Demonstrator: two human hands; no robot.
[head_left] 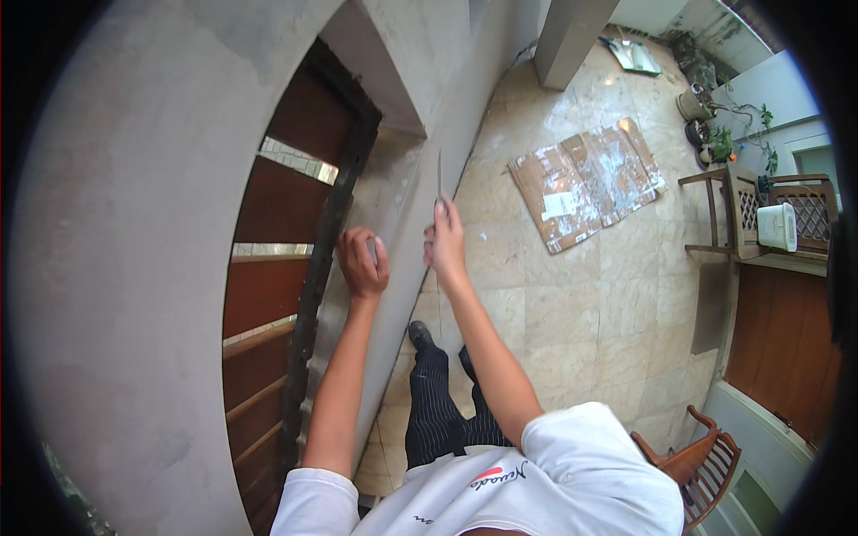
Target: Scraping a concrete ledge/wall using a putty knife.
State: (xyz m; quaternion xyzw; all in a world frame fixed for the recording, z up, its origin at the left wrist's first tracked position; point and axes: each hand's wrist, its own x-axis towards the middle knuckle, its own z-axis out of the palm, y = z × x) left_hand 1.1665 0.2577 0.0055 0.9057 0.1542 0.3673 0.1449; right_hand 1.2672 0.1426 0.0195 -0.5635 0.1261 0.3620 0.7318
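Note:
My right hand (pixel 446 239) is closed round the handle of a thin-bladed tool (pixel 440 175). Its narrow grey blade points up and away from me, seen nearly edge-on, so I cannot tell a knife from a scraper. My left hand (pixel 363 262) is curled beside the inner edge of a window opening, over its sill (pixel 382 192). Between its thumb and fingers shows a bit of grey that I cannot make out. The window has a dark, rough frame (pixel 345 170) and brown slats (pixel 284 204).
A grey plastered wall (pixel 161 223) surrounds the window. Paint-spattered flattened cardboard (pixel 590 179) lies on the tiled floor (pixel 572 330). Farther right are potted plants (pixel 715 143), a wooden bench (pixel 742 210) bearing a white container (pixel 778 227), and a wooden chair (pixel 706 464). A square pillar (pixel 572 45) stands ahead.

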